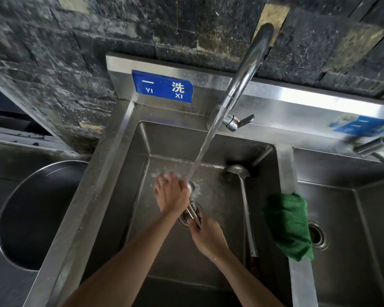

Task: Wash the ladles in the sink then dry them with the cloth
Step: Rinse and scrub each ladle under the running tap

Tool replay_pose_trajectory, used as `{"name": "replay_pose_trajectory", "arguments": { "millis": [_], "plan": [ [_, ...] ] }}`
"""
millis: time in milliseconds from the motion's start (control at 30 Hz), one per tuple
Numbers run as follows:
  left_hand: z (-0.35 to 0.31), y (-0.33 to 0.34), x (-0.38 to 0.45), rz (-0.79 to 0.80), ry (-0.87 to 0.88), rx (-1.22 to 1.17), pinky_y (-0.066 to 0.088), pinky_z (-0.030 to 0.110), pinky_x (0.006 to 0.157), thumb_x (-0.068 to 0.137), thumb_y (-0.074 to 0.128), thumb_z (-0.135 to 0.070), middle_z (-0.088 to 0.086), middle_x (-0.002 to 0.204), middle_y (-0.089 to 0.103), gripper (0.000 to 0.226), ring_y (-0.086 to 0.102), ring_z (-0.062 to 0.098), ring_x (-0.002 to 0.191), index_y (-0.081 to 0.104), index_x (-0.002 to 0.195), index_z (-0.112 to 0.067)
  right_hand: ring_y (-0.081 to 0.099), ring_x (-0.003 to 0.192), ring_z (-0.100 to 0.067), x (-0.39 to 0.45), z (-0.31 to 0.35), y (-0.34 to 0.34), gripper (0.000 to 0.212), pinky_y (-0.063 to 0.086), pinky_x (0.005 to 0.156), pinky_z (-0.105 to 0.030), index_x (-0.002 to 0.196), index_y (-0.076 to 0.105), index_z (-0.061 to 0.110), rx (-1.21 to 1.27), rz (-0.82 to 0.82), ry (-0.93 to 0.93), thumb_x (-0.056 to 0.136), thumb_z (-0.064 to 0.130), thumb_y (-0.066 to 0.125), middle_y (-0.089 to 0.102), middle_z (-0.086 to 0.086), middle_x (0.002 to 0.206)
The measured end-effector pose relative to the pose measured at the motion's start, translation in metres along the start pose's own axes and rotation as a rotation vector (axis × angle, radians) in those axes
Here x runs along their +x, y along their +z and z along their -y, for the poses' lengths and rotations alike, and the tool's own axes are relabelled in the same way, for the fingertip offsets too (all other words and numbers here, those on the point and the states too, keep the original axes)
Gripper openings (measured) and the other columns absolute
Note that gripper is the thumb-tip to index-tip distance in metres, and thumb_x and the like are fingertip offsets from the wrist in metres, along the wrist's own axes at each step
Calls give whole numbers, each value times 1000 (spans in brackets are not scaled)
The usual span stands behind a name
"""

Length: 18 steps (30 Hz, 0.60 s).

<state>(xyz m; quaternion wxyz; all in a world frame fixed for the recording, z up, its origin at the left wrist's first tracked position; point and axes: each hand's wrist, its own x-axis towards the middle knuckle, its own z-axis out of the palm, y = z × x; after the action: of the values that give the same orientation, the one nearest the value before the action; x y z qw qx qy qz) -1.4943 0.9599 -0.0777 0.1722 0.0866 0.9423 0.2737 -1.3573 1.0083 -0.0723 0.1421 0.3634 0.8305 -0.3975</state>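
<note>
Overhead, a dark, rough stone wall point(97, 41) with a few pale patches backs a stainless steel sink point(142, 140), whose raised back edge carries a blue sign point(162, 86) with white characters. A curved chrome tap point(246, 69) reaches out from the wall side and pours a stream of water point(205, 147) into the basin. Under that stream, the left hand point(171, 193) is cupped over the bowl end of a ladle point(192, 204), its grip closed around it, with water splashing about the fingers. The right hand point(205, 234) has its grip narrow around the same ladle's handle, just above the drain point(198, 209) in the basin floor. A second ladle point(242, 196) lies apart at the right side of the basin, bowl toward the back wall and long handle running toward the near edge. A green cloth point(288, 224) hangs over the steel divider point(286, 165) between this basin and a second basin point(353, 218) to the right, which has its own drain and another tap point(375, 147) at its back edge. To the left, a steel worktop point(0, 251) holds a large round metal basin point(42, 207). All the steel looks wet and dull-scratched.
</note>
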Motion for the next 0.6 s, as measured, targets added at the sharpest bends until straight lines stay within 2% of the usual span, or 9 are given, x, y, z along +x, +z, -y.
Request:
{"name": "replay_pose_trajectory", "arguments": {
  "millis": [100,133,200,267,300,400,467,533,600],
  "plan": [
    [-6,-9,-16,28,-303,-327,24,52,116,94,44,-37,16,155,15,65,15,36,144,18,148,-13,65,76,-30,19,14,-3,22,46,62,-36,87,49,25,19,-34,-12,99,43,51,59,5,74],
    [-8,-12,-20,75,-466,-484,30,51,114,93,47,-40,17,150,21,65,23,37,140,22,147,-13,66,77,-31,27,20,-4,23,46,61,-36,85,51,23,35,-48,-13,98,41,53,61,3,74],
    [-11,-19,-24,232,-685,-864,51,46,93,93,51,-39,14,125,48,37,54,30,110,49,121,-14,69,82,-33,39,32,-7,22,51,65,-38,89,58,18,74,-66,-27,98,37,54,70,-5,81],
    [-13,-26,-28,456,-599,-1009,54,40,75,98,49,-32,8,106,64,21,62,19,88,63,97,-16,71,86,-31,50,44,-12,21,50,65,-34,95,63,15,72,-81,-70,99,33,53,74,-9,88],
    [-12,-30,-26,503,-532,-1012,53,42,78,100,48,-29,5,107,66,22,63,18,92,65,96,-17,71,85,-29,54,50,-15,21,47,62,-31,95,64,15,65,-85,-99,100,32,52,74,-6,86],
    [-13,-45,-11,501,-399,-1032,51,45,87,104,43,-27,4,113,69,25,64,20,108,65,106,-16,67,68,-11,63,66,-28,18,43,49,-17,85,63,30,83,-87,-190,100,32,54,62,16,65],
    [-17,-58,-1,498,-338,-1044,51,39,84,106,40,-27,4,107,69,29,65,17,102,63,108,-10,61,55,3,66,73,-35,23,40,44,-10,75,62,38,123,-79,-230,98,36,58,61,16,56],
    [-20,-69,6,481,-280,-1058,51,33,75,106,38,-27,6,102,69,31,64,17,90,61,112,-7,55,44,5,69,75,-38,30,36,41,-11,66,64,34,190,-65,-220,93,46,62,61,18,50],
    [-25,-81,12,460,-244,-1121,52,34,76,106,39,-25,4,111,71,29,66,16,92,60,120,-9,46,38,1,67,66,-38,40,33,40,-16,68,67,19,211,-45,-197,88,54,63,55,13,45]
  ]
}}
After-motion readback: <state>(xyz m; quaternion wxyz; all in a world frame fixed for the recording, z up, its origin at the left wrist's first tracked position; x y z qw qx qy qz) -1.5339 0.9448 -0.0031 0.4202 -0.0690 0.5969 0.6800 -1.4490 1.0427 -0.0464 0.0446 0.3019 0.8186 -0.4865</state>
